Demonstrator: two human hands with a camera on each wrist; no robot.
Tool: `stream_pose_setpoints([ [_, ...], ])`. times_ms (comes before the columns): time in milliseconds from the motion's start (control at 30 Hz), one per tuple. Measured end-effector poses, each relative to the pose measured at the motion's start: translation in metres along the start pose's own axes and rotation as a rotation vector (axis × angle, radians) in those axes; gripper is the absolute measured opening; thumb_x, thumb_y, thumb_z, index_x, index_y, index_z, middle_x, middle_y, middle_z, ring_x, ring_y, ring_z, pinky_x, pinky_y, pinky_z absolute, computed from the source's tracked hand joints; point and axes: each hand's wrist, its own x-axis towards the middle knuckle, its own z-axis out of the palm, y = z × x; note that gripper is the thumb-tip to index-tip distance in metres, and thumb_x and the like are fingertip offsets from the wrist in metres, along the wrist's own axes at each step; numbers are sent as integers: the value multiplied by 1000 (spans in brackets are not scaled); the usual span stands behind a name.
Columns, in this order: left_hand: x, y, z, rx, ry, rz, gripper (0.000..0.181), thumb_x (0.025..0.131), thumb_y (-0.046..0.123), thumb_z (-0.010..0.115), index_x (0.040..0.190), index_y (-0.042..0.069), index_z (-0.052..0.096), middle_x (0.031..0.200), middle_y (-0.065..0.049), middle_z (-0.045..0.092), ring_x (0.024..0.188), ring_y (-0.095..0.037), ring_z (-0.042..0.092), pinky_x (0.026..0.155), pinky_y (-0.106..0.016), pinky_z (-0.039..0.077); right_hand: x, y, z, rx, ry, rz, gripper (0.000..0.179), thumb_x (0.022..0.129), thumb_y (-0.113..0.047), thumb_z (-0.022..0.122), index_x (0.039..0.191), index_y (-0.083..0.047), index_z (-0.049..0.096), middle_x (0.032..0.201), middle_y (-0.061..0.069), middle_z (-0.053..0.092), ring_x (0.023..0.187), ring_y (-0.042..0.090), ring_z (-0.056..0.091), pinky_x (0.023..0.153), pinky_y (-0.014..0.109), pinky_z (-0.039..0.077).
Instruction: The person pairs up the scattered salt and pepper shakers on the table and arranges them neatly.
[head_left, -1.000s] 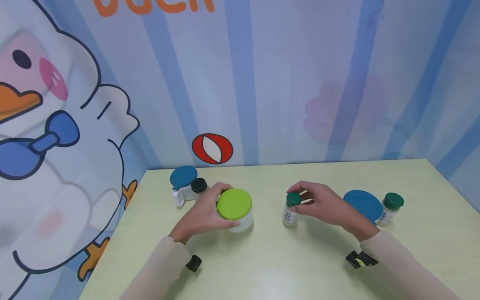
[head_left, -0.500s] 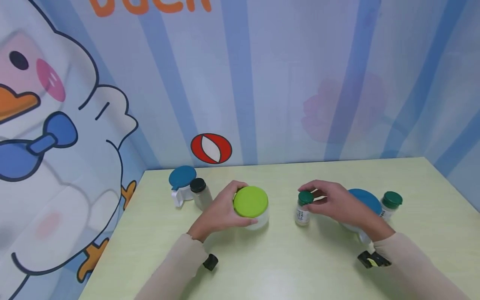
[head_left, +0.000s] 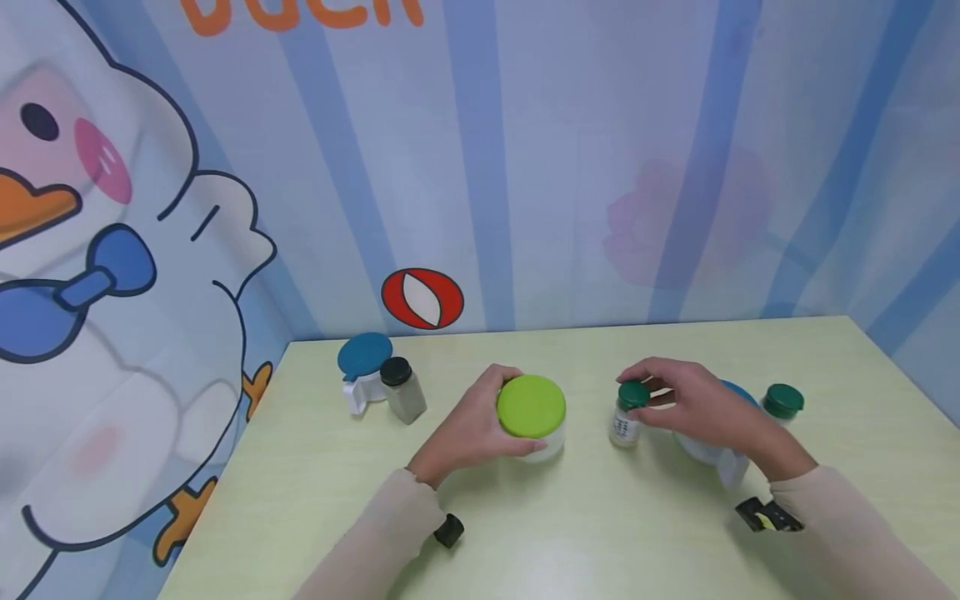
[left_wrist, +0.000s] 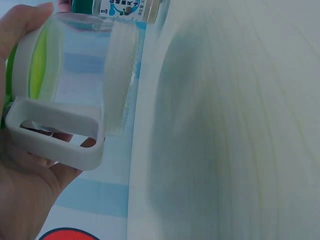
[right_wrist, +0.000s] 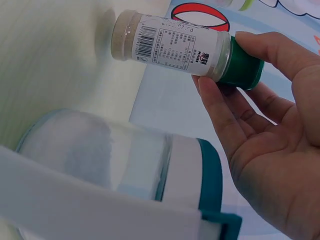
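My left hand (head_left: 472, 429) grips a clear seasoning jar (head_left: 547, 446) near its light green lid, thumb in front and fingers behind. In the left wrist view the jar (left_wrist: 82, 60) shows a white side handle (left_wrist: 55, 132) and white contents at its base. My right hand (head_left: 693, 404) pinches the dark green cap of a small spice bottle (head_left: 624, 427) between thumb and fingers. The bottle (right_wrist: 172, 45) has a white printed label with a barcode, seen in the right wrist view. Both containers stand upright, close over the table, with a short gap between them.
Behind my right hand a blue-lidded jar (head_left: 701, 450) is partly hidden, beside another green-capped bottle (head_left: 783, 402). At the back left stand a blue-lidded jar (head_left: 365, 354) with a white handle and a black-capped shaker (head_left: 405, 396). A printed backdrop (head_left: 555, 167) borders the table.
Both hands have moved to the right, carrying the green-lidded jar and the spice bottle along. The black-capped shaker has come into full view, while the right blue-lidded jar is more covered.
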Motion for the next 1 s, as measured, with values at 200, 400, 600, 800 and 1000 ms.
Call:
stream_pose_setpoints([
  [200, 4, 4, 12, -2, 5, 11, 79, 72, 33, 92, 134, 19, 46, 127, 5, 55, 112, -15, 56, 95, -38, 51, -3, 0, -3, -73, 14, -8, 41, 92, -16, 75, 130, -7, 62, 123, 7, 67, 111, 28, 68, 92, 39, 58],
  [400, 9, 6, 23, -16, 23, 26, 80, 70, 32, 93, 134, 18, 47, 125, 6, 55, 110, -13, 57, 96, -36, 51, -6, 3, -6, -114, 33, -31, 39, 90, -12, 77, 127, -9, 64, 120, 3, 68, 110, 26, 68, 88, 35, 60],
  [600, 13, 9, 33, -6, 23, 14, 82, 71, 35, 93, 135, 18, 45, 125, 7, 54, 110, -11, 56, 96, -35, 51, -7, 4, -10, -139, 21, -40, 40, 90, -11, 77, 127, -10, 65, 121, 4, 68, 110, 27, 68, 87, 38, 60],
  [800, 18, 11, 41, -37, 13, -9, 83, 71, 36, 93, 137, 19, 44, 127, 8, 53, 112, -11, 55, 97, -35, 51, -6, 8, -13, -136, -8, 0, 42, 89, -8, 77, 129, -11, 64, 122, 2, 67, 111, 27, 66, 88, 36, 60],
  [1000, 22, 14, 49, -46, 12, -18, 83, 72, 36, 92, 137, 19, 44, 127, 9, 52, 111, -10, 54, 95, -33, 51, -5, 10, -15, -116, -34, 22, 40, 89, -9, 76, 127, -12, 64, 117, -1, 68, 109, 25, 67, 88, 34, 60],
])
